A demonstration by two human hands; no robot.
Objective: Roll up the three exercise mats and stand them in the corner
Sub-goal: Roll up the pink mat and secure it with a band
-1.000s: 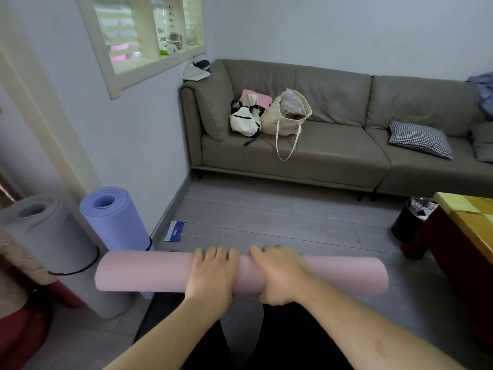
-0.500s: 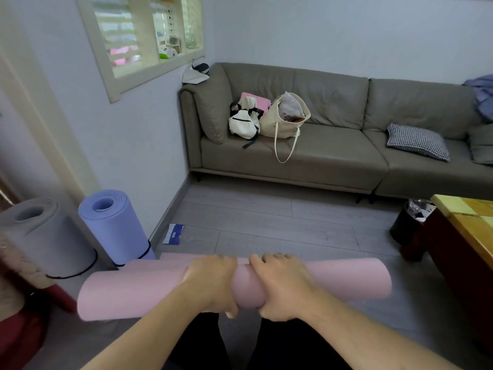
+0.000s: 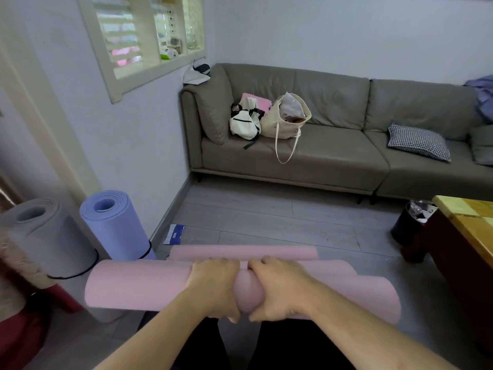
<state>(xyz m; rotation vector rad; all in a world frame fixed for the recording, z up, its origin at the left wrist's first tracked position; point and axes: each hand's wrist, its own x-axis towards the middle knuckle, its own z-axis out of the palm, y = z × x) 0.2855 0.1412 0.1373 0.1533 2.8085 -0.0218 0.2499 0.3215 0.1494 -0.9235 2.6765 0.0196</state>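
A rolled pink mat lies horizontally in front of me, held off the floor. My left hand and my right hand grip its middle side by side, squeezing it. A loose flap of the pink mat sticks out behind the roll. A blue rolled mat stands upright by the wall at the left, bound by a black band. A grey rolled mat stands upright beside it, further left, also banded.
A grey sofa with bags and a checked cushion runs along the far wall. A wooden table and a black bin are at the right. A blue-white packet lies by the baseboard. Red furniture sits at lower left.
The pink roll has dropped at its left end and come closer to me. Its outer edge has loosened into a flap behind the roll. Both hands grip tighter at the middle.
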